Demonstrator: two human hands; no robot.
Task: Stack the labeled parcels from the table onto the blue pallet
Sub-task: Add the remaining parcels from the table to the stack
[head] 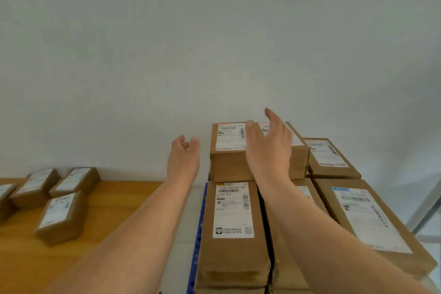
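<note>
I see the top parcel sitting on the stack over the blue pallet, its long axis running away from me toward the wall, label up. I judge it could slide if a hand nudges it, since it overhangs the parcels below. My right hand hovers wide over it, holding nothing; my left hand hangs loosely curled and empty beside it. More parcels wait on the table.
</note>
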